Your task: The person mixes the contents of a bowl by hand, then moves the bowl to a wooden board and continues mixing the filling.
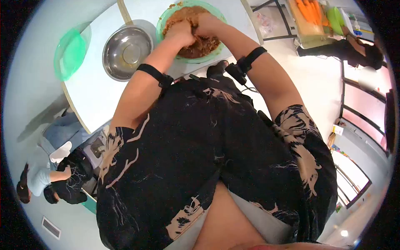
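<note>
A light green basin (160, 30) on the white table holds a wet, reddish-brown mixture (199, 51) with a coarse, crumbly look. Both of my hands are down in it, close together. My left hand (181, 32) presses into the left part of the mixture, its fingers mostly buried. Just to the right, my right hand (206, 26) reaches in from the basin's right side, and its fingertips are hidden too. Some mixture clings to the basin's far rim. Beside the basin on the left stands a steel bowl (110, 58) with a little liquid or residue inside.
A green plastic basin (71, 54) sits at the white table's (92, 98) left edge. At upper right, another table bears carrots (309, 11) and a green item, with a person (354, 52) beside it. Two people (52, 177) are at lower left.
</note>
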Available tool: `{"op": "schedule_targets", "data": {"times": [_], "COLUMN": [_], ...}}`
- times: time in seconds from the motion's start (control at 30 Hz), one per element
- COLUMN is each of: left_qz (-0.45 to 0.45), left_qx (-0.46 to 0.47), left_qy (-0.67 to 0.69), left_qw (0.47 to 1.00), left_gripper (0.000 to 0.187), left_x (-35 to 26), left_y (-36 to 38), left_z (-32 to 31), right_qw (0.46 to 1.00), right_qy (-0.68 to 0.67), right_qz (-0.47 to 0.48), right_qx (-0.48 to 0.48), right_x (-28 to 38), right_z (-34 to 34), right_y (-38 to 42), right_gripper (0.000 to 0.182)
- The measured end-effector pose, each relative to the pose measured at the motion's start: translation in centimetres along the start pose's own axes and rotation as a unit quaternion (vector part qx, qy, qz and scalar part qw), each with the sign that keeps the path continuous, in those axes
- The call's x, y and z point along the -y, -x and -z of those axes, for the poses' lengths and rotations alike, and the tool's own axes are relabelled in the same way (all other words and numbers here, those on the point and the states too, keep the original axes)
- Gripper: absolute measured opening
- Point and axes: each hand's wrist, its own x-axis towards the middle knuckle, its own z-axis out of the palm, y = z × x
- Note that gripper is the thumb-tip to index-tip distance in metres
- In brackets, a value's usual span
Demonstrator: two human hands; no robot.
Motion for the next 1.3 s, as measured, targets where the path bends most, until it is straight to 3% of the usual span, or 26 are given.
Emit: {"op": "schedule_targets", "data": {"times": [0.1,0.23,0.3,0.37,0.5,0.53,0.63,0.73,0.77,0.87,0.93,0.97,1.03,1.07,1.13,1.17,1.23,1.3], "left_qz": [0.022,0.012,0.017,0.042,-0.015,0.036,0.075,0.050,0.072,0.128,0.152,0.173,0.208,0.205,0.198,0.225,0.273,0.270], "left_qx": [-0.170,-0.040,-0.144,-0.223,-0.066,-0.118,-0.282,-0.135,-0.143,-0.224,-0.322,-0.241,-0.081,-0.070,-0.052,-0.125,-0.260,-0.153], "left_qy": [-0.068,0.010,-0.009,-0.077,-0.006,0.018,-0.045,-0.018,-0.015,-0.036,-0.080,-0.065,-0.029,-0.021,-0.009,-0.018,-0.037,-0.030], "left_qw": [0.983,0.999,0.989,0.971,0.998,0.992,0.955,0.989,0.987,0.965,0.931,0.953,0.974,0.976,0.979,0.966,0.925,0.950], "left_gripper": [0.056,0.050,0.051,0.052,0.042,0.041,0.040,0.037,0.037,0.035,0.033,0.035,0.039,0.039,0.039,0.040,0.041,0.041], "left_x": [0.2,0.1,0.7,0.6,0.9,0.6,0.6,0.0,-0.2,0.0,-0.3,-0.8,-2.2,-2.2,-1.8,-2.0,-3.8,-4.4], "left_y": [0.5,-0.4,-0.2,-0.4,-1.4,-1.2,-1.4,-0.9,-0.7,-1.2,-1.1,-1.1,-1.2,-1.1,-1.1,-1.2,-0.2,-0.8], "left_z": [-1.3,-0.2,-0.2,-0.9,-1.2,-1.3,-2.0,-1.7,-2.1,-2.3,-2.8,-2.9,-2.0,-2.3,-2.5,-2.8,-3.0,-3.3], "right_qw": [0.988,0.992,0.991,0.990,0.981,0.990,0.990,0.976,0.969,0.976,0.982,0.980,0.961,0.949,0.964,0.968,0.965,0.955], "right_qy": [0.142,0.081,0.072,0.100,0.061,0.040,0.096,0.083,0.068,-0.004,0.063,0.098,0.114,0.124,0.057,0.024,0.084,0.127], "right_qz": [0.031,0.086,0.109,0.096,0.161,0.133,0.095,0.180,0.214,0.210,0.174,0.156,0.221,0.253,0.248,0.245,0.232,0.237], "right_qx": [0.057,0.034,-0.034,0.031,0.084,0.034,0.034,0.088,0.100,-0.056,0.030,0.073,0.123,0.145,0.079,0.048,0.084,0.123], "right_x": [-1.2,-1.8,-2.9,-3.0,-2.1,-2.2,-2.3,-2.9,-3.1,-4.7,-4.1,-3.9,-4.2,-4.3,-4.9,-5.4,-5.0,-4.9], "right_z": [-1.5,-1.8,-2.1,-1.7,-0.9,-0.7,0.8,-0.5,-0.8,-3.5,-1.0,-0.1,-0.9,-1.3,-1.6,-1.7,0.6,0.9], "right_y": [-0.5,-1.9,-2.2,-2.3,-3.1,-2.8,-2.0,-3.0,-3.4,-4.7,-3.5,-2.9,-3.8,-4.1,-4.2,-4.3,-2.9,-2.5], "right_gripper": [0.019,0.023,0.026,0.029,0.028,0.027,0.023,0.020,0.020,0.021,0.021,0.021,0.022,0.022,0.022,0.022,0.023,0.025]}}
